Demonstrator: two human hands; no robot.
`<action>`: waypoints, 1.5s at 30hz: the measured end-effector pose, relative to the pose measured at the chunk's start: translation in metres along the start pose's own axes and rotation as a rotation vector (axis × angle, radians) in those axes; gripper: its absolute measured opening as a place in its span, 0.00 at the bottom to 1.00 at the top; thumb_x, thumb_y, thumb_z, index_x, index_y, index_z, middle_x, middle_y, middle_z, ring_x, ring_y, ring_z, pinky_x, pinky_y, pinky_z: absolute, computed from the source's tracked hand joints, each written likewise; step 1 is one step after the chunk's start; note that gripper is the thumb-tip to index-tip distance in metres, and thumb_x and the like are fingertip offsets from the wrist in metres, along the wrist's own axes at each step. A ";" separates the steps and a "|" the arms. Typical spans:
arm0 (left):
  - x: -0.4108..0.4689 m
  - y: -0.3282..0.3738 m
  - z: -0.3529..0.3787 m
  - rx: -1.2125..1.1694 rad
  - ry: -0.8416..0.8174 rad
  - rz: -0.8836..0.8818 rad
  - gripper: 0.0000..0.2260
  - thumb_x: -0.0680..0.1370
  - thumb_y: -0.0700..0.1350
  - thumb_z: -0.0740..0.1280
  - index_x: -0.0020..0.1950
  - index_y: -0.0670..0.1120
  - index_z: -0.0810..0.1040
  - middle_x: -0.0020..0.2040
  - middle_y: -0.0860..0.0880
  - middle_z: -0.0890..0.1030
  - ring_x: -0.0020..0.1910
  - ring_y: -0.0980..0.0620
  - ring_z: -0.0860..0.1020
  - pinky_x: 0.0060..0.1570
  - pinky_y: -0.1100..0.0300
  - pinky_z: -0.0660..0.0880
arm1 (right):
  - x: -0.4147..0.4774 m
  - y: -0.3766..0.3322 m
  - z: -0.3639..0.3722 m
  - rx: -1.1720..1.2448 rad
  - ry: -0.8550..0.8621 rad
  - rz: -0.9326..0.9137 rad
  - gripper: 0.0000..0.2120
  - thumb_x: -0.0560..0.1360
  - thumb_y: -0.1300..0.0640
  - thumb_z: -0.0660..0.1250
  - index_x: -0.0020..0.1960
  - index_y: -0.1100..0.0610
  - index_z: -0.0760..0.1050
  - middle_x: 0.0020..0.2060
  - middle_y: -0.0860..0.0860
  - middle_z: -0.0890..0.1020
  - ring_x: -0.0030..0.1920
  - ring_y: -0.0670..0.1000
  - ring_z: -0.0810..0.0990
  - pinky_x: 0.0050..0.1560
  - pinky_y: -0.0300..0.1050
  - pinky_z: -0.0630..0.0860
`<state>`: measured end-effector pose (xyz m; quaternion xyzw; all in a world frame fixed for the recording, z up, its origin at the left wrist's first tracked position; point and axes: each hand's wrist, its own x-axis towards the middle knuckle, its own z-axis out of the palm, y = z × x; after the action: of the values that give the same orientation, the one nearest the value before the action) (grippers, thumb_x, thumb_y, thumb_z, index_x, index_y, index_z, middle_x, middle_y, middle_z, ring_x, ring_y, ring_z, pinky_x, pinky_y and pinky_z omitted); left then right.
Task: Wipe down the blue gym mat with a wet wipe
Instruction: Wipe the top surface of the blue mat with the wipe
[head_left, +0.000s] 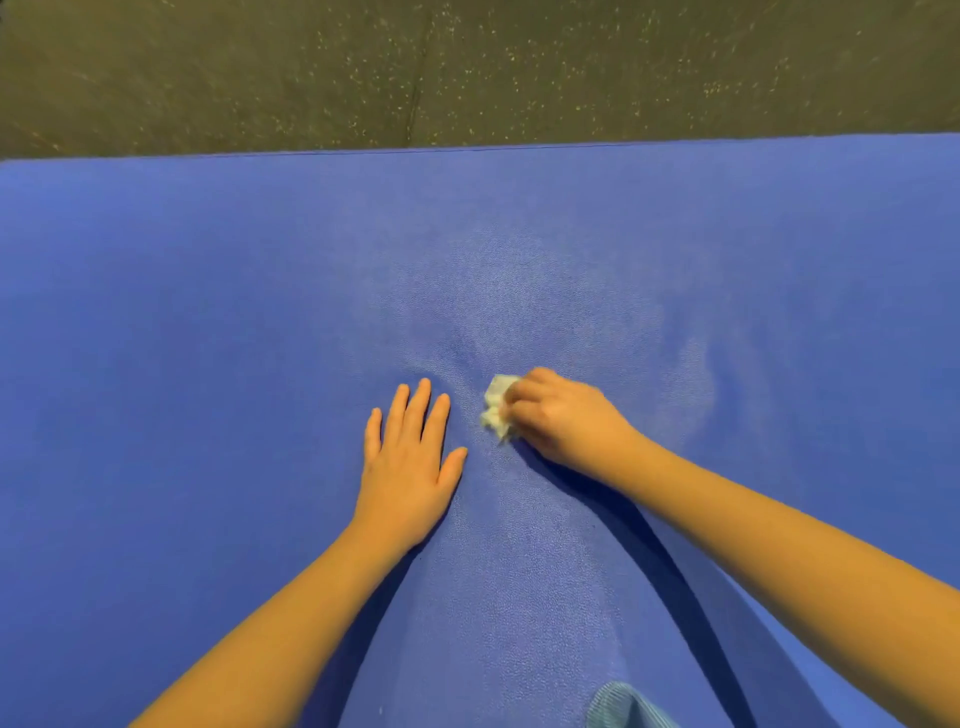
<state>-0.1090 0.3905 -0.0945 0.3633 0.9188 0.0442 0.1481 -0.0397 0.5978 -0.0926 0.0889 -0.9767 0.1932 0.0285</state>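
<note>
1. Pressing left hand (408, 462) flat, fingers straight, on blue gym mat (208, 312).
2. Gripping crumpled wet wipe (497, 408) in right hand (558, 415) mid-mat, curled fingers hiding part.
3. Cutting off mat's sides at frame edges.

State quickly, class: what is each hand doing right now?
Left hand: open, flat on the blue mat.
Right hand: closed, gripping the wet wipe.

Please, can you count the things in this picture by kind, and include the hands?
blue gym mat: 1
white wet wipe: 1
hands: 2 (left hand, right hand)
Total: 4
</note>
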 end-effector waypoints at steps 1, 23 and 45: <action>0.002 -0.001 0.001 0.012 0.010 0.010 0.29 0.78 0.58 0.51 0.73 0.43 0.68 0.75 0.42 0.65 0.74 0.40 0.61 0.71 0.42 0.56 | 0.005 0.012 -0.004 -0.014 0.085 0.073 0.13 0.72 0.53 0.61 0.36 0.60 0.78 0.38 0.54 0.79 0.39 0.58 0.77 0.26 0.43 0.73; 0.057 -0.017 -0.003 0.097 0.075 0.115 0.27 0.78 0.57 0.53 0.74 0.45 0.66 0.75 0.44 0.64 0.75 0.44 0.58 0.70 0.44 0.51 | 0.054 0.048 -0.012 0.009 0.083 0.062 0.09 0.70 0.62 0.69 0.33 0.63 0.73 0.38 0.57 0.77 0.35 0.59 0.76 0.22 0.43 0.69; 0.156 -0.039 -0.025 -0.121 0.289 0.012 0.23 0.79 0.51 0.54 0.71 0.43 0.70 0.74 0.44 0.67 0.74 0.43 0.61 0.73 0.45 0.55 | 0.124 0.102 -0.023 -0.030 0.010 0.036 0.03 0.68 0.66 0.70 0.39 0.64 0.76 0.33 0.58 0.73 0.29 0.57 0.71 0.24 0.42 0.62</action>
<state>-0.2500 0.4685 -0.1154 0.3493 0.9239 0.1520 0.0357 -0.1801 0.6795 -0.0984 0.0700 -0.9808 0.1794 0.0313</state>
